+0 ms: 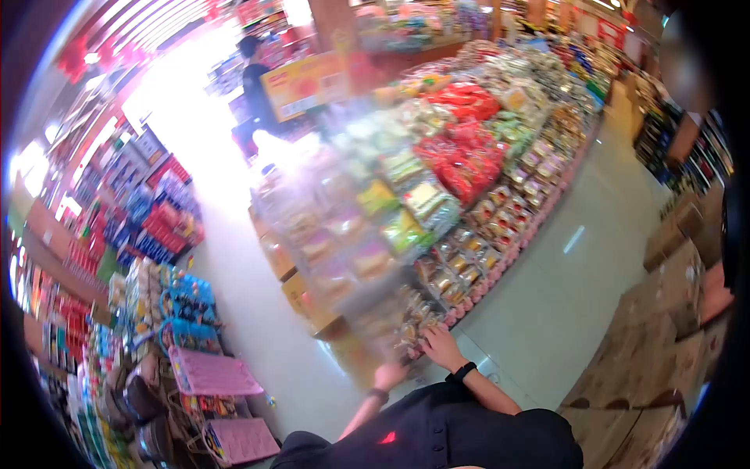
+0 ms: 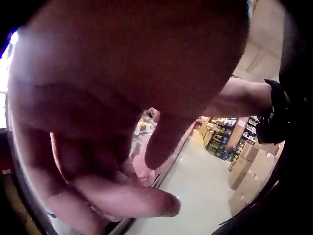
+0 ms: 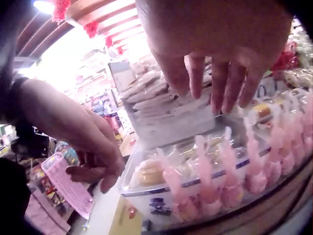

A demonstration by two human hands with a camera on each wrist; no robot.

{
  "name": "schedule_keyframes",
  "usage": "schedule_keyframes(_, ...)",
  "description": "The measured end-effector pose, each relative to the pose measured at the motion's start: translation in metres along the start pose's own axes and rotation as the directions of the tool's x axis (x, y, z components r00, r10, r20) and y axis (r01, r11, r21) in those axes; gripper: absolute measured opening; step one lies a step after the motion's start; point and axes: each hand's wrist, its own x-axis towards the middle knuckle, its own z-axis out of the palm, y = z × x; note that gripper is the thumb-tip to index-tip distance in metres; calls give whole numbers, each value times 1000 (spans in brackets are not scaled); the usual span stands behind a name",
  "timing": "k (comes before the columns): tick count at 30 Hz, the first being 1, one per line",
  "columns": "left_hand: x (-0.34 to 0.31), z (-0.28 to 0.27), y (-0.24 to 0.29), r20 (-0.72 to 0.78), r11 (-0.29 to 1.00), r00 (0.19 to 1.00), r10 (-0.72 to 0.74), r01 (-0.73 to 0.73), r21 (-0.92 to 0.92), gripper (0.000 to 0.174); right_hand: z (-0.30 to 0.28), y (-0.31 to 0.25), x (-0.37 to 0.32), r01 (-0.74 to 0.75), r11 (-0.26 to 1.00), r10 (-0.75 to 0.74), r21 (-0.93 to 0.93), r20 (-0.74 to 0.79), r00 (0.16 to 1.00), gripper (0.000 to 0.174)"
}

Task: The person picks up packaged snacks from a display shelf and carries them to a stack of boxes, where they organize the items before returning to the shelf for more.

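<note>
My right hand (image 1: 443, 346) is over the near corner of a long display of packaged snacks (image 1: 418, 313). In the right wrist view the fingers of this hand (image 3: 220, 54) point down, spread slightly, above a clear bin (image 3: 142, 198) of wrapped items (image 3: 150, 177); nothing is seen gripped. My left hand (image 1: 388, 375) is beside the display's near end. Loosely curled fingers (image 2: 132, 199) with nothing visible in them show in the left wrist view; the right wrist view shows that hand (image 3: 100, 159) hanging left of the bin.
Pink bottle-shaped pieces (image 3: 230, 183) line the display's edge. Cardboard boxes (image 1: 641, 344) are stacked at the right, across a tiled aisle (image 1: 570, 234). Pink racks (image 1: 215, 371) and shelves of goods stand at the left. A person in dark clothes (image 1: 256, 94) stands beyond the display, near a yellow sign (image 1: 305, 84).
</note>
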Motion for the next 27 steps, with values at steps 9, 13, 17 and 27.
schedule_keyframes(9,19,34,68,375,918,838,396,-376,-129,41,-69,59,-119,-302,950,311,75,-258,915,33)
schedule_keyframes(13,30,53,150,449,685,600,662,-727,-40,39,-135,74,-175,-358,925,375,126,-461,805,36)
schedule_keyframes(17,21,69,265,509,835,722,468,-550,12,35,-170,100,-260,-519,804,577,289,-587,567,43)
schedule_keyframes(27,-28,200,490,684,635,332,649,-732,-247,34,-250,112,-498,-747,437,698,501,-713,-70,49)
